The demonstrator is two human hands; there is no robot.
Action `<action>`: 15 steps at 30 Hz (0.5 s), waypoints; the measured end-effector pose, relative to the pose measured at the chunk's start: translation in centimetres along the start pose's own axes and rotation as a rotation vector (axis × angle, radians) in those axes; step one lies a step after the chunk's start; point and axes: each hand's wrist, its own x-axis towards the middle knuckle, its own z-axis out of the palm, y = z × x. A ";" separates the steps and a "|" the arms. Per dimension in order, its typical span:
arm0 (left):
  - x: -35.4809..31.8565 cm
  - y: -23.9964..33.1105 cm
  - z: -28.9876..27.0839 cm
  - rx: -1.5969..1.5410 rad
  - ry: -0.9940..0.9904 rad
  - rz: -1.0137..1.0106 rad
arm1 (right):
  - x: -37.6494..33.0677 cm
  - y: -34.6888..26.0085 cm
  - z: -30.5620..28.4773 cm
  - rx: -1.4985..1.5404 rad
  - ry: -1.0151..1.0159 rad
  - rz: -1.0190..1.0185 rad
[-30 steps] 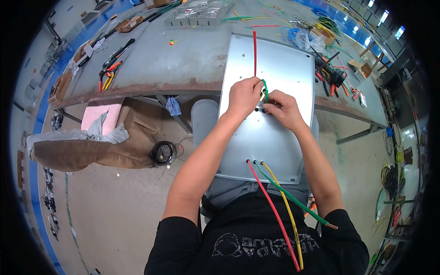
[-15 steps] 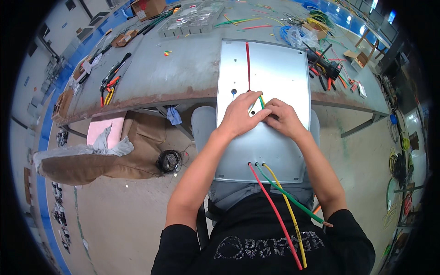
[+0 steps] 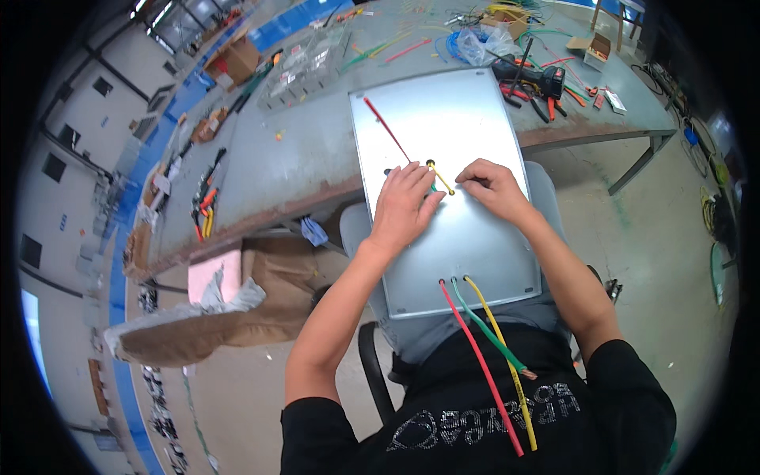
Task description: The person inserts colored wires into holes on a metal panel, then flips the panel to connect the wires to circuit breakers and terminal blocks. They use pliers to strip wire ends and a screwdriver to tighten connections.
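A pale metal panel lies tilted across my lap, its far part by the table's edge. My left hand rests on it with extended fingers and the thumb apart; a bit of green wire shows between them. Beside that hand, a short yellow wire runs from a hole over the panel. My right hand is just right of its end, fingers bent against the thumb; whatever is between them is hidden. A red wire slants toward my left fingers. Red, green and yellow cables leave holes at the near edge.
On the grey table lie pliers at left, a clear parts box at the back and a black power tool at right. A brown-covered seat stands left, a chair armrest beside me.
My hands have moved apart, uncovering the yellow wire between them. The view has turned, and the panel and table now look slanted. The red wire lies more diagonally.
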 end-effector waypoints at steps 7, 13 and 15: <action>10.3 0.2 0.5 0.324 -0.111 -0.019 | -0.7 -0.3 -2.6 0.143 0.313 0.043; 10.3 5.0 -5.7 -0.001 -0.371 -0.247 | -1.1 2.1 -3.4 0.241 0.542 0.047; 12.4 4.9 -2.7 -0.324 -0.196 -0.057 | -1.1 2.4 -3.4 0.187 0.658 -0.066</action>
